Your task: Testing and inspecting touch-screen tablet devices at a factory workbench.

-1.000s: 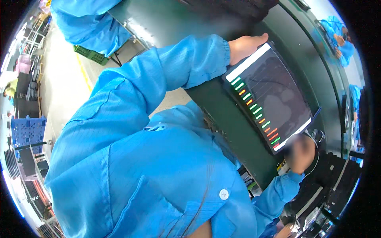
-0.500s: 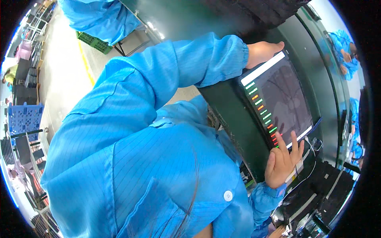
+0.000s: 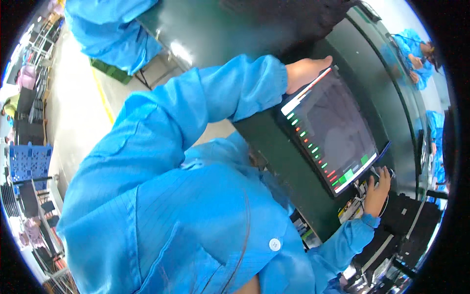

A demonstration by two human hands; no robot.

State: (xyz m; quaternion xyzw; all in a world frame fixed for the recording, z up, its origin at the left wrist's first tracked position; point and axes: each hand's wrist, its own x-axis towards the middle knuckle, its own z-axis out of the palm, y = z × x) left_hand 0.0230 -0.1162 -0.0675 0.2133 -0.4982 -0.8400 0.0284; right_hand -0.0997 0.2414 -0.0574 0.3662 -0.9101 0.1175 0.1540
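A dark-framed tablet [image 3: 338, 117] rests on the dark green worktop, its lit screen showing rows of green and red marks and two green blocks at the near right corner. My left hand [image 3: 307, 73] grips the tablet's left end, thumb along the edge, its other fingers mostly hidden. Just beyond the tablet's right end is my right hand [image 3: 377, 193], fingers bent around something small and dark beside a cable [image 3: 387, 200]. What it holds is too covered to name. A blue pen-like stick [image 3: 385, 149] lies by the tablet's far right corner.
The green worktop [image 3: 281, 152] runs under the tablet. Black cases [image 3: 409, 220] stand to the right, with small parts [image 3: 350, 210] near my right wrist. Black cloth [image 3: 293, 22] covers the left end. Co-workers in blue [image 3: 413, 56] are across the bench and at left [image 3: 110, 29].
My right hand has left the screen and moved right to the small dark thing by the cable. Green blocks now show on the screen. My left hand stays on the tablet.
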